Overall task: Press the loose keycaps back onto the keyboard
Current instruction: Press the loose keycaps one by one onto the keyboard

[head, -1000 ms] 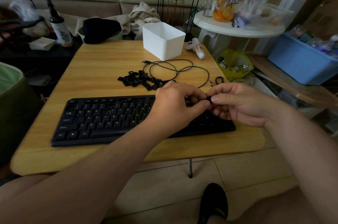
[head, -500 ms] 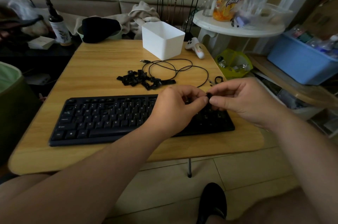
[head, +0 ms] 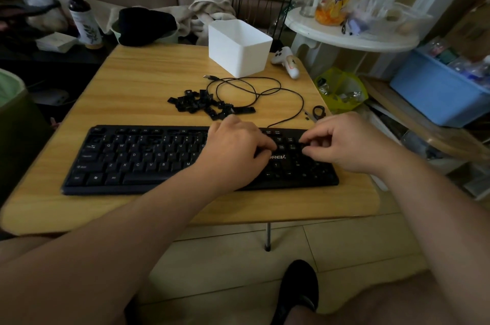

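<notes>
The black keyboard (head: 148, 157) lies across the front of the wooden table (head: 148, 73). Behind it is a pile of loose black keycaps (head: 201, 104). Both hands are down on the keyboard's right part. My left hand (head: 238, 149) has its fingers curled, tips on the keys left of the arrow cluster, and nothing shows in them. My right hand (head: 347, 144) is over the number pad, thumb and fingertips pinching a small black keycap (head: 305, 145) against the keyboard. The keys beneath both hands are hidden.
The keyboard's black cable (head: 254, 91) loops behind the keycap pile. A white box (head: 238, 49) and a small white toy (head: 287, 62) stand at the table's back right. A small black tool (head: 317, 112) lies near the right edge. A white round side table (head: 352, 38) stands to the right.
Both hands have dropped from just above the keyboard onto its right part and moved apart. The keycap they held together is now at my right fingertips.
</notes>
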`<state>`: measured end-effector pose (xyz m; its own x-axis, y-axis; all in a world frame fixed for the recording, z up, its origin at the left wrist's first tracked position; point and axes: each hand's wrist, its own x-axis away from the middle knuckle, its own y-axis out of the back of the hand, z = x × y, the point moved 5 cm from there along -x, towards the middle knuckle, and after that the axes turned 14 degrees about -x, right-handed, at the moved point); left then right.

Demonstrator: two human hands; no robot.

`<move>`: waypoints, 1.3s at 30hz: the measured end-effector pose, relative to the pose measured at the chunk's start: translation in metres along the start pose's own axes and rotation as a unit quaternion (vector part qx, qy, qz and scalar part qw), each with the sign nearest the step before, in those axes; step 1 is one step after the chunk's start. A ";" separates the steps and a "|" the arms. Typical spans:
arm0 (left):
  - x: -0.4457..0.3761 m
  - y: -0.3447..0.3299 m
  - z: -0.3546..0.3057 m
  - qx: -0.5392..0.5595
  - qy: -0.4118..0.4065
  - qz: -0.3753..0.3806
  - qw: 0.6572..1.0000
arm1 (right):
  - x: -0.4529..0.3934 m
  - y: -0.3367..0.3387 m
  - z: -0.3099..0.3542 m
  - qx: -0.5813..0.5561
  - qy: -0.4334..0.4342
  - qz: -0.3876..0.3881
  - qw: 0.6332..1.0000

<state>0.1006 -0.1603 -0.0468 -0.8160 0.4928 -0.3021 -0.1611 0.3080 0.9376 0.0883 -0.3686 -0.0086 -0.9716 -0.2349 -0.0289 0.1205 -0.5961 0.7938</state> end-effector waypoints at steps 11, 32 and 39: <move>0.025 0.000 0.008 -0.127 -0.122 -0.015 0.984 | -0.009 -0.012 0.000 0.085 -0.014 0.051 0.995; 0.017 0.029 0.074 -0.028 -0.029 0.051 0.998 | -0.020 -0.024 0.028 0.250 -0.044 0.100 0.962; 0.017 0.029 0.070 -0.019 -0.041 0.030 0.999 | -0.019 -0.028 0.038 0.287 -0.047 0.108 0.951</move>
<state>0.1208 -0.0856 -0.0365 -0.7768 0.5750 -0.2566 -0.1358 0.2449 0.9600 0.0958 -0.3185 -0.0069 -0.9538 -0.2192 0.2056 0.2148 -0.0190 0.9765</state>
